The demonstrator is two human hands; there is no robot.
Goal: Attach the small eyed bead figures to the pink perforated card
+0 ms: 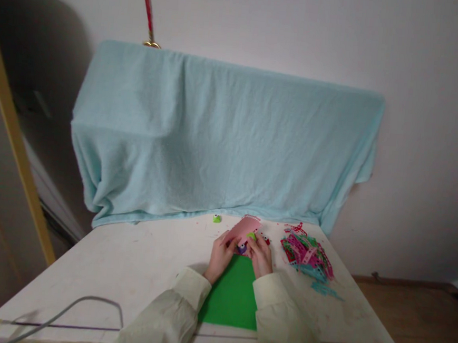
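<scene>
My left hand (219,255) is closed on the left edge of a pink sheet (244,228) with a scalloped cut edge, tilted above the table. My right hand (261,254) is closed at the sheet's right side, and a small light green piece (251,235) shows at its fingertips. Between the hands lies a small purple piece with an eye (242,248). A red piece with an eye (266,240) sits just beyond my right fingers. Under my wrists lies a flat green sheet (232,293). The fingertips are partly hidden.
On the white table (146,265), a pile of pink, red, green and blue cut-out strips (307,256) lies to the right. A small green piece with an eye (217,218) is at the back. A light blue cloth (231,140) hangs behind; a grey cable (79,301) curves at front left.
</scene>
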